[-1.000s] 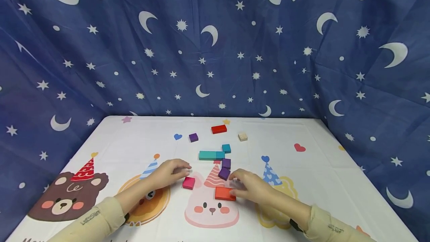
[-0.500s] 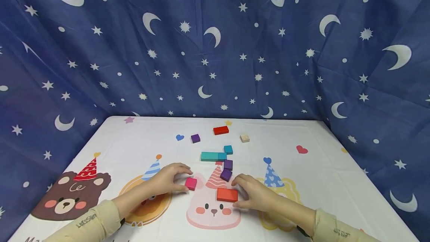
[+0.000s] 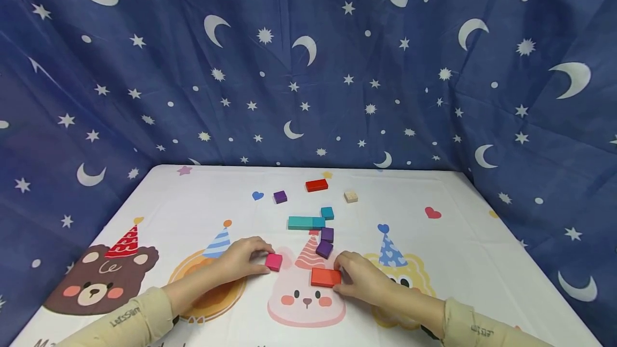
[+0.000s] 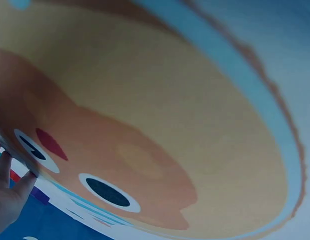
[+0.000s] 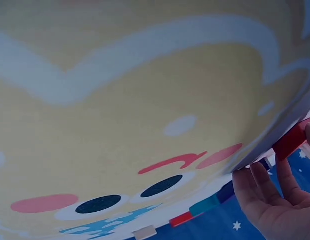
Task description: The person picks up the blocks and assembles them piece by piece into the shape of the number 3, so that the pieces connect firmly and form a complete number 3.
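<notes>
In the head view, my left hand (image 3: 245, 257) pinches the small pink block (image 3: 274, 262) at its left end, index finger at the far corner and thumb at the near one. With thumb and index finger, my right hand (image 3: 365, 276) grips the right end of an orange-red rectangular block (image 3: 325, 277). That same block (image 5: 293, 139) shows between the thumb and fingers in the right wrist view. Both blocks lie on the printed rabbit's area. Just beyond the right fingertips lies a turned purple block (image 3: 324, 249), against another purple block (image 3: 327, 234).
A long teal block (image 3: 300, 223) adjoins a blue block (image 3: 318, 223), with another blue block (image 3: 328, 213) by its corner. Farther back lie a purple block (image 3: 280, 197), a red block (image 3: 316, 185) and a beige block (image 3: 351, 196). A blue curtain (image 3: 270, 111) hangs behind the table.
Both hands' fingers have closed in, the left on the pink block and the right on the orange-red block, after standing spread around them. The other blocks stay put; the head view shifted slightly.
</notes>
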A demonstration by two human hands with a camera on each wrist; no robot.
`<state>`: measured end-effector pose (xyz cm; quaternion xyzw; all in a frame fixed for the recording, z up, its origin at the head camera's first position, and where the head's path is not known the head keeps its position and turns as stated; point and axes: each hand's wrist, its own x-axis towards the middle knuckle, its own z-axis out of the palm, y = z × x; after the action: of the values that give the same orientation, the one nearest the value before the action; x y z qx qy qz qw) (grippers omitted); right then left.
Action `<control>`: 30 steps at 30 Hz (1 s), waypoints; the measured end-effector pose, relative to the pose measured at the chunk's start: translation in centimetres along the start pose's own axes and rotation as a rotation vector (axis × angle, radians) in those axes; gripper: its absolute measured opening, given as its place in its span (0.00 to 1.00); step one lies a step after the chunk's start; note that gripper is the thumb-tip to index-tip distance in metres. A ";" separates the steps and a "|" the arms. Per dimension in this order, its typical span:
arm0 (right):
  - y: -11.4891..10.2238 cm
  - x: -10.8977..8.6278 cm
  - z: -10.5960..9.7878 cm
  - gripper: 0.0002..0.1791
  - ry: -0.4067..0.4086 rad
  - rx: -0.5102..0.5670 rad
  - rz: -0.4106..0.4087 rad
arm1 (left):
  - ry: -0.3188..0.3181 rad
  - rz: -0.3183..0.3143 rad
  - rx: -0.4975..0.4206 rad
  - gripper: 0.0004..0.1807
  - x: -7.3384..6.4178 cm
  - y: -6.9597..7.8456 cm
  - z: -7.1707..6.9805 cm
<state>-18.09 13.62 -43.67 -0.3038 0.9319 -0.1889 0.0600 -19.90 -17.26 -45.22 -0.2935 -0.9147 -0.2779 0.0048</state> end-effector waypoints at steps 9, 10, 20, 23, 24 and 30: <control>-0.7 0.3 -0.2 0.14 -0.011 -0.006 0.001 | 0.001 -0.044 0.006 0.16 0.1 0.1 0.0; -0.7 0.4 -0.3 0.14 -0.013 -0.007 -0.001 | 0.003 -0.045 0.006 0.16 0.1 0.1 0.0; -1.0 0.7 -0.5 0.15 -0.005 -0.037 -0.041 | -0.002 -0.055 -0.002 0.15 0.2 0.3 -0.1; -0.9 0.7 -0.4 0.15 0.002 -0.031 -0.042 | -0.003 -0.057 0.000 0.15 0.2 0.5 0.0; -0.9 0.8 -0.3 0.15 0.007 -0.028 -0.045 | -0.004 -0.056 -0.001 0.15 0.2 0.5 0.0; -1.2 1.3 -0.3 0.15 0.066 -0.015 -0.069 | -0.033 -0.044 0.014 0.16 0.2 0.6 -0.3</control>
<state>-18.59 12.02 -42.95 -0.3300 0.9237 -0.1937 0.0206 -19.81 -16.89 -44.61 -0.2779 -0.9228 -0.2666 -0.0141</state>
